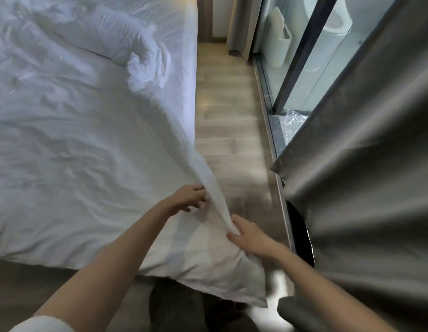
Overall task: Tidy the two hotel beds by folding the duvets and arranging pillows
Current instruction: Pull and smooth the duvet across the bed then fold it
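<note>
- The white duvet [76, 140] lay spread over the bed [177, 25]; it was wrinkled, and its near corner hung off the foot of the bed, low down by the person's legs
- A raised fold of the duvet ran from that near corner up along the right side of the bed, away from the person
- The left hand [189, 198] held the fold from the bed side, with its fingers curled into the cloth; the fingertips were partly hidden behind the fold
- The right hand [247, 237] pinched the same fold from the floor side, with thumb and fingers on the cloth; it was the hand closer to the hanging corner
- The two hands were near each other but not touching; the fold stood between them
- Far up the bed sat a bunched white lump [126, 46]; whether it was duvet or pillow I could not tell
- Most of the duvet lay left of and beyond the hands, so I think the fold would go that way
- The wood floor [222, 97] and a grey curtain [364, 164] were on the right
</note>
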Action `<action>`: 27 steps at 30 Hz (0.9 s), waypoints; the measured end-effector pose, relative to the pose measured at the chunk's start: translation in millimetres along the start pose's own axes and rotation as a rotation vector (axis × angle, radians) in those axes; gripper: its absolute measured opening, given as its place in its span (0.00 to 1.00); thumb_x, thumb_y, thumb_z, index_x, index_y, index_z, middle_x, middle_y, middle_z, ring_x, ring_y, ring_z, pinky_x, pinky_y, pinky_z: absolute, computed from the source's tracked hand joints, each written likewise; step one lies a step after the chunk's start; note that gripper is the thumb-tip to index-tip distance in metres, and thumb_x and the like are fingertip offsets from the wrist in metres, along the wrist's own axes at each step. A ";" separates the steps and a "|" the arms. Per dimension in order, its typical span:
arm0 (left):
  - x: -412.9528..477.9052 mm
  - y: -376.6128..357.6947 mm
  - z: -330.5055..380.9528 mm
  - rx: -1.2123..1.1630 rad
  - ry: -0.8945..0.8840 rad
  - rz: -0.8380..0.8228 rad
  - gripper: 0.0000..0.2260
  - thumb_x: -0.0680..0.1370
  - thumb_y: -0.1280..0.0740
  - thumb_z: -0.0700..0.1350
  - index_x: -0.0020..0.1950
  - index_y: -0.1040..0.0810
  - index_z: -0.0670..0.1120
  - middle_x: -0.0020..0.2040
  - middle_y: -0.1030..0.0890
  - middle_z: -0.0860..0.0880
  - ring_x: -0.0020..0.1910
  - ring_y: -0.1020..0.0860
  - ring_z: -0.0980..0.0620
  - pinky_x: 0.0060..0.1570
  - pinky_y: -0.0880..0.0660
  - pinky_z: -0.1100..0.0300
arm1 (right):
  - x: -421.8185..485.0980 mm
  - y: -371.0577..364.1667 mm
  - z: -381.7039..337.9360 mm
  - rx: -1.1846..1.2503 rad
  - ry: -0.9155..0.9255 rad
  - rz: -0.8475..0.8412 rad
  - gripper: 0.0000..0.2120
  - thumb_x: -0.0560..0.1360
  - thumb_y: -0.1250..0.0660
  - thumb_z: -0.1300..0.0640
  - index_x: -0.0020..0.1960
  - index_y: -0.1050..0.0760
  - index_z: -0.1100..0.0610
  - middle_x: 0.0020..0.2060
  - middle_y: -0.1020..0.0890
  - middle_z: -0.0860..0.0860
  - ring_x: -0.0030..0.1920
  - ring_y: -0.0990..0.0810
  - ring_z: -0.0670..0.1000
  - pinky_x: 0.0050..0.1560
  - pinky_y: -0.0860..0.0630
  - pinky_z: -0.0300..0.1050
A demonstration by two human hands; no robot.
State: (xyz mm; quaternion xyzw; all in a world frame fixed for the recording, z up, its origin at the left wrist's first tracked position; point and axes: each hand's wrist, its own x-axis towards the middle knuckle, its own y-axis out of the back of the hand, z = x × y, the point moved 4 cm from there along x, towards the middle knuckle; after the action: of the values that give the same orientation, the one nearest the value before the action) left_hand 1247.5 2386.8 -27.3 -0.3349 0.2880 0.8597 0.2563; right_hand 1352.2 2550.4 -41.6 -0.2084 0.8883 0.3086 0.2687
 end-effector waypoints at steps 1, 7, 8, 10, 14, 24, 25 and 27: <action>-2.9 -6.1 -0.5 0.093 -0.005 -0.034 0.16 0.81 0.41 0.46 0.68 0.27 0.50 0.58 0.22 0.47 0.52 0.23 0.47 0.50 0.27 0.55 | -1.5 3.9 9.4 -0.047 -0.018 -0.023 0.21 0.77 0.37 0.57 0.70 0.32 0.50 0.64 0.23 0.51 0.64 0.25 0.52 0.59 0.30 0.39; -4.0 -6.4 1.0 0.337 -0.074 0.142 0.24 0.81 0.41 0.50 0.77 0.39 0.47 0.76 0.36 0.47 0.74 0.37 0.48 0.68 0.39 0.57 | 10.0 54.4 21.0 -0.202 -0.008 0.151 0.26 0.78 0.37 0.58 0.75 0.38 0.54 0.71 0.30 0.54 0.71 0.33 0.54 0.68 0.38 0.41; -5.9 -3.5 5.9 0.378 -0.093 0.168 0.25 0.82 0.41 0.50 0.77 0.40 0.46 0.77 0.38 0.47 0.74 0.38 0.49 0.69 0.40 0.57 | 13.5 62.2 19.6 -0.224 0.006 0.176 0.27 0.78 0.36 0.57 0.75 0.37 0.53 0.72 0.31 0.54 0.71 0.34 0.54 0.70 0.38 0.43; -9.4 4.4 19.3 0.443 -0.153 0.227 0.25 0.82 0.41 0.50 0.77 0.41 0.45 0.77 0.39 0.47 0.75 0.40 0.49 0.71 0.44 0.57 | 17.0 77.9 11.7 -0.262 0.051 0.211 0.26 0.78 0.36 0.57 0.75 0.37 0.53 0.72 0.31 0.54 0.72 0.35 0.54 0.72 0.40 0.45; -10.2 24.3 49.7 0.489 -0.219 0.317 0.26 0.81 0.41 0.54 0.78 0.41 0.49 0.78 0.42 0.48 0.77 0.43 0.48 0.74 0.44 0.53 | 26.1 113.3 -7.3 -0.390 0.146 0.267 0.28 0.77 0.36 0.55 0.76 0.39 0.51 0.73 0.33 0.52 0.73 0.37 0.54 0.73 0.41 0.48; 20.9 109.9 138.0 0.479 -0.300 0.489 0.28 0.80 0.41 0.58 0.78 0.43 0.54 0.79 0.46 0.52 0.77 0.47 0.50 0.74 0.44 0.52 | 86.3 235.9 -98.8 -0.461 0.333 0.442 0.26 0.78 0.35 0.56 0.74 0.36 0.48 0.77 0.43 0.52 0.76 0.47 0.57 0.72 0.43 0.51; 28.4 119.4 145.2 0.495 -0.299 0.514 0.28 0.80 0.40 0.58 0.78 0.43 0.55 0.79 0.46 0.52 0.77 0.46 0.50 0.73 0.42 0.51 | 96.4 251.3 -108.5 -0.478 0.346 0.461 0.26 0.78 0.35 0.56 0.74 0.36 0.48 0.77 0.43 0.52 0.76 0.46 0.57 0.70 0.41 0.52; 46.0 137.5 158.8 0.539 -0.289 0.559 0.28 0.80 0.41 0.58 0.78 0.44 0.55 0.79 0.47 0.52 0.77 0.46 0.48 0.72 0.40 0.50 | 120.4 282.0 -127.5 -0.524 0.357 0.482 0.27 0.78 0.35 0.55 0.75 0.37 0.47 0.77 0.43 0.52 0.76 0.46 0.56 0.70 0.39 0.53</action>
State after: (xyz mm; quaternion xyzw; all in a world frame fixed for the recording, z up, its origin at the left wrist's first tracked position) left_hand 1062.7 2407.4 80.8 -0.0406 0.5438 0.8281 0.1295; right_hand 1064.0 2645.3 93.3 -0.1058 0.8356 0.5381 -0.0322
